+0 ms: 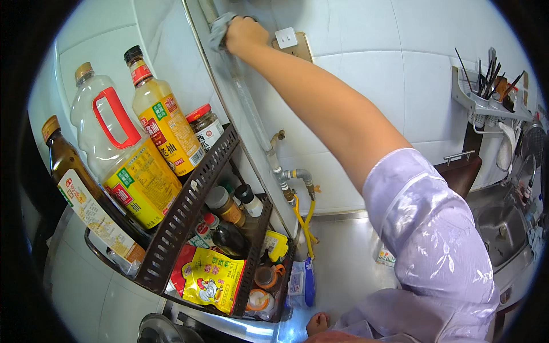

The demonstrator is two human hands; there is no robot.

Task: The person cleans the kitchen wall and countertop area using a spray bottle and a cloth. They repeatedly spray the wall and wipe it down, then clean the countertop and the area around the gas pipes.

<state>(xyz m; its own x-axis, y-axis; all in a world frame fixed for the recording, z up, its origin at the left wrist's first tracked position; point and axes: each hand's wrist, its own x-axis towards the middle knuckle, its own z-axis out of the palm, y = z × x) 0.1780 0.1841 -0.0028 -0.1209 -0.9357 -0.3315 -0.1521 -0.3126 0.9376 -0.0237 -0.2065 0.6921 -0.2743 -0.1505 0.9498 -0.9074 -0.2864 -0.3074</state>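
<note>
My right hand [247, 35], at the end of a raised arm, grips a grey cloth [221, 32]. It holds the cloth against the upper part of a vertical pipe [248, 103] in the wall corner. A white plug [286, 37] sits in a wall socket just right of that wrist. Only a small part of my left hand [318, 323] shows at the bottom, low by the steel counter [343, 244]; its fingers are mostly hidden. Near it lies a blue and white pack of wipes [300, 283].
A dark tiered rack [188, 210] on the left holds soy sauce bottles [165, 124], jars and a yellow seasoning bag [212, 276]. Yellow hoses [306, 227] join the pipe low down. Rightward are a sink [499, 231] and a wall-mounted utensil holder [489, 105]. A glass lid [165, 328] stands at the bottom.
</note>
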